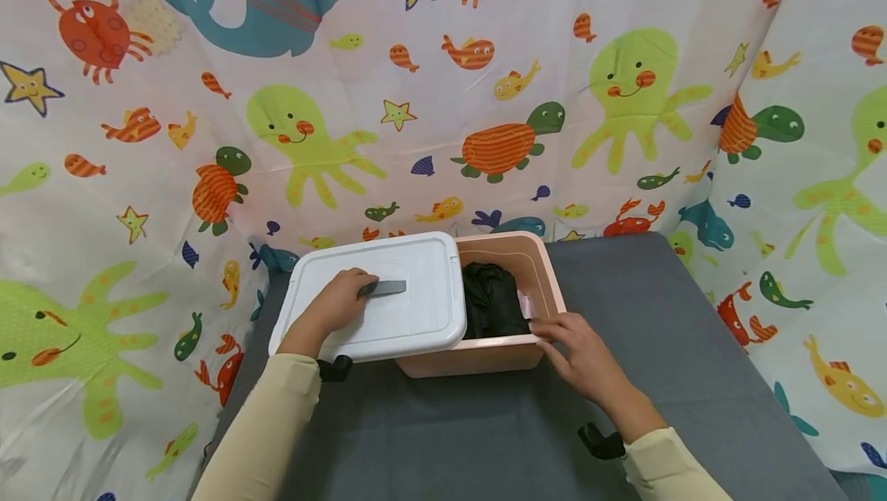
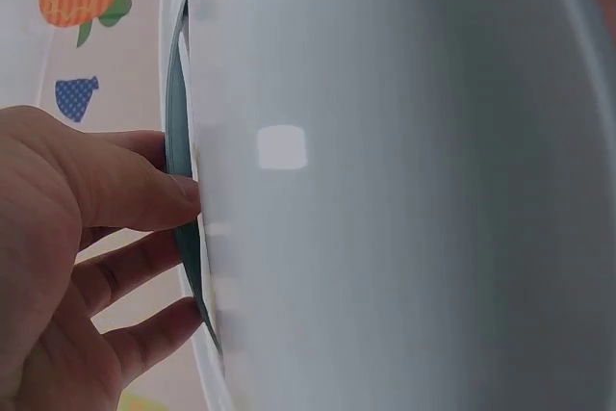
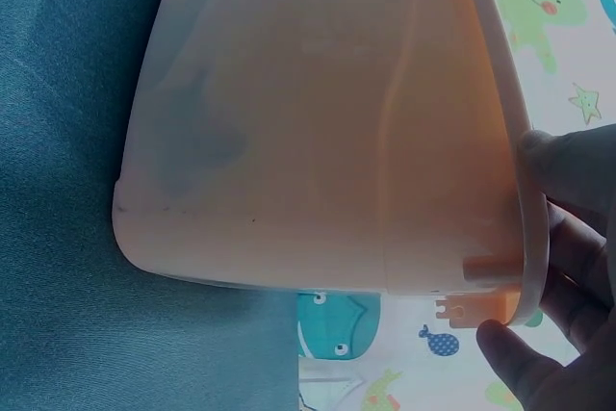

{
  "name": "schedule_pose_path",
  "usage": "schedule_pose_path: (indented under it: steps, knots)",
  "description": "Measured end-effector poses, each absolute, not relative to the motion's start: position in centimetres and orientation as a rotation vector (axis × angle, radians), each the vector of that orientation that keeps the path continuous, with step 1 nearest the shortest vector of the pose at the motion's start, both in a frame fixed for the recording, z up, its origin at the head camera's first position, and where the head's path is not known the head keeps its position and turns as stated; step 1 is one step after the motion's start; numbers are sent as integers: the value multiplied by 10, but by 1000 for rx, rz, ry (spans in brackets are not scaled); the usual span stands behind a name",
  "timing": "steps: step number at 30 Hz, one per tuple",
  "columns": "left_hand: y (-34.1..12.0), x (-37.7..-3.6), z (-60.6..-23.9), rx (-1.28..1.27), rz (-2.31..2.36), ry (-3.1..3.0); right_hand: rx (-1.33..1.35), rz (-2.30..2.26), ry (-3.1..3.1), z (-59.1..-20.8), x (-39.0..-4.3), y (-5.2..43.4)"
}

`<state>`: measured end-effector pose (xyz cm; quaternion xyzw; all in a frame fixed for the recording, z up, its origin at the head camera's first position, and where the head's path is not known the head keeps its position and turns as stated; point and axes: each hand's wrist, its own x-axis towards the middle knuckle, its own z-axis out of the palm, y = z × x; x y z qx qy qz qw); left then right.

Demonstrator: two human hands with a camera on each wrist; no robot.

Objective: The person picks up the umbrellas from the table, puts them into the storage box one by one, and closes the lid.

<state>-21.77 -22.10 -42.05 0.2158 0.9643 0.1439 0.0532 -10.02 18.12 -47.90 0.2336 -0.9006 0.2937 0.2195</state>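
Note:
A pink plastic box [image 1: 471, 362] stands on the grey cloth, its right part uncovered. Dark, crumpled fabric [image 1: 490, 301] shows inside it. The white lid [image 1: 423, 324] lies across the left part of the box and reaches out past its left side. My left hand [image 1: 338, 302] grips the grey-green strap handle [image 1: 389, 287] on top of the lid; in the left wrist view the thumb and fingers pinch this handle [image 2: 179, 141]. At the box's front right corner, my right hand [image 1: 585, 355] holds the rim [image 3: 535, 228] between thumb and fingers.
Grey cloth [image 1: 665, 362] covers the table around the box. Behind and at both sides hangs a white curtain [image 1: 430, 155] printed with sea animals. Dark bands [image 1: 601, 441] are worn on the wrists, below light yellow sleeves [image 1: 266, 424].

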Motion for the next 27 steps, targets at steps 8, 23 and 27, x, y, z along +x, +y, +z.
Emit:
schedule_pose_path:
  steps: [8,23,27]
  knots:
    - [-203,-218,-421,669,410,2917,646,806,-2486,-480,-98,181]
    - [-169,-219,-420,710,405,2923,657,791,-2452,-479,-99,180]
    - [-161,-221,-421,729,392,2932,652,791,-2431,-480,-99,180]
